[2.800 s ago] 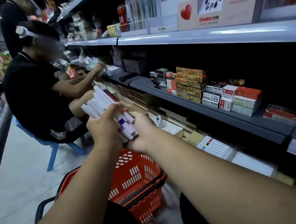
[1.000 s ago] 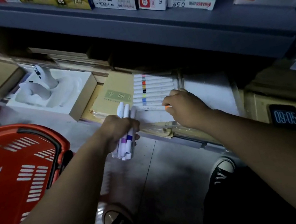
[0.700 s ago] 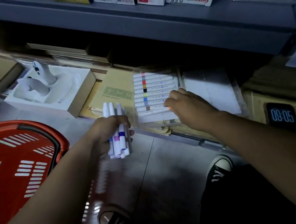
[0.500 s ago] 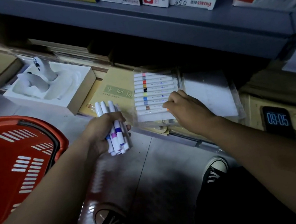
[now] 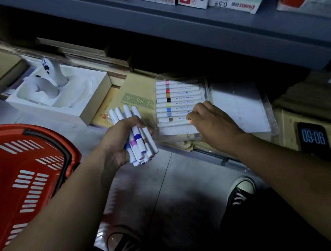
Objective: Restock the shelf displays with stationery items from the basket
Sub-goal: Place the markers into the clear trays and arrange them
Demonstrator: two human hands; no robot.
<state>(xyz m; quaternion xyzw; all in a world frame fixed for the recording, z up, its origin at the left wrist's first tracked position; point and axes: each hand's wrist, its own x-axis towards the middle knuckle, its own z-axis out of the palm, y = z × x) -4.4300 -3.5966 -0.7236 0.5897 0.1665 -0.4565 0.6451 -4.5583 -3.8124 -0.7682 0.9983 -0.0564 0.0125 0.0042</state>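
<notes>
Risk: left hand (image 5: pixel 118 144) grips a fanned bundle of markers (image 5: pixel 135 137) above the floor; if its fingers slacken, they scatter. Right hand (image 5: pixel 212 123) pinches an orange-banded marker (image 5: pixel 190 121) at the marker tray (image 5: pixel 178 131) on the bottom shelf; skewed entry could dislodge the row.

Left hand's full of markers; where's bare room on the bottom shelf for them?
Bare: the white strip of the clear plastic tray below its row of white colour-banded markers, and the bare white tray right of it. Crowded leftward: yellow paper packs, white moulded box.
</notes>
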